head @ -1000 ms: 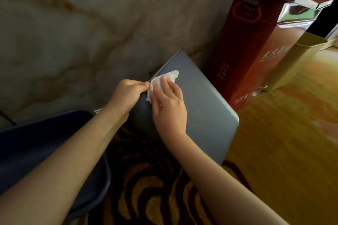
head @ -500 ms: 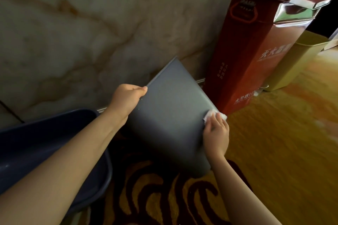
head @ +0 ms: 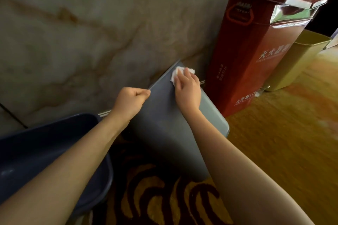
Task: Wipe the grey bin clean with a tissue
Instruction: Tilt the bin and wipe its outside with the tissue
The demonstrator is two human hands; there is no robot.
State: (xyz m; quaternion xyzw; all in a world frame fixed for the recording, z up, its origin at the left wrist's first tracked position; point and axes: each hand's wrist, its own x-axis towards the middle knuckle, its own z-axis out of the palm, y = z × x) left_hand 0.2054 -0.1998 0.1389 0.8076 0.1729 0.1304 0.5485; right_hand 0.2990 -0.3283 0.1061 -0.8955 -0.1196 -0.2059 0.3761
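A: A veined marble wall (head: pixel 82 29) backs the scene, with a patterned carpet (head: pixel 164 199) below — gold with dark swirls — and the grey bin (head: pixel 175 124) tipped between them, its far edge near the wall.

B: Where do the hands sit?

A: The left hand (head: pixel 130 101) is a closed fist pinching the bin's upper left edge, holding it at a tilt. The right hand (head: pixel 187 87) lies with its fingers pressed flat on a crumpled white tissue (head: pixel 177 72), pinning it against the bin's broad face just under the far corner. A little of the wad pokes out beyond the fingertips.

B: How should the wipe go?

A: I'd say keep the left pinch firm, so the bin doesn't rock, and draw the tissue back from that far corner toward the wrist in overlapping strokes. The panel looks smooth, matte plastic with rounded corners — easy to slide on, but the tissue is thin and may bunch or tear, so a flat palm beats fingertips.

B: Anything close by?

A: A tall red box (head: pixel 256 51) with a glossy chrome-like flap stands just right of the wiping hand, a yellow bin (head: pixel 296 60) beyond it. A dark blue tub (head: pixel 45 151) sits under the left forearm.
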